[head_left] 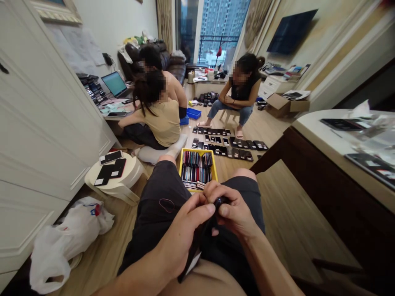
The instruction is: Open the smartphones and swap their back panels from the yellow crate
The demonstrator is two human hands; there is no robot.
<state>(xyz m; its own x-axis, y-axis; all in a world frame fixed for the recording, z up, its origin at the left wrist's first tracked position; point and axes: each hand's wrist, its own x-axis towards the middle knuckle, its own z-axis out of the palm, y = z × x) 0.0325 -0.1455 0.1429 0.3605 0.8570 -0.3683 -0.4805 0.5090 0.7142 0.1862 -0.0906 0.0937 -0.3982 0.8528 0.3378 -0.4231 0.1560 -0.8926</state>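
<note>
Over my lap, both hands grip one black phone [197, 242] that stands on edge between them. My left hand [182, 230] wraps its left side with the thumb pressed near the top. My right hand [231, 211] closes round its upper end, fingers curled. Just past my knees a yellow tray [214, 164] stands on the wooden floor, packed with several phones on edge.
A white stool [123, 185] at the left carries phones. A white plastic bag [64, 242] lies by the cabinet. Rows of phones [231, 144] cover the floor ahead. Three people sit beyond them. A dark counter [333, 164] runs along the right.
</note>
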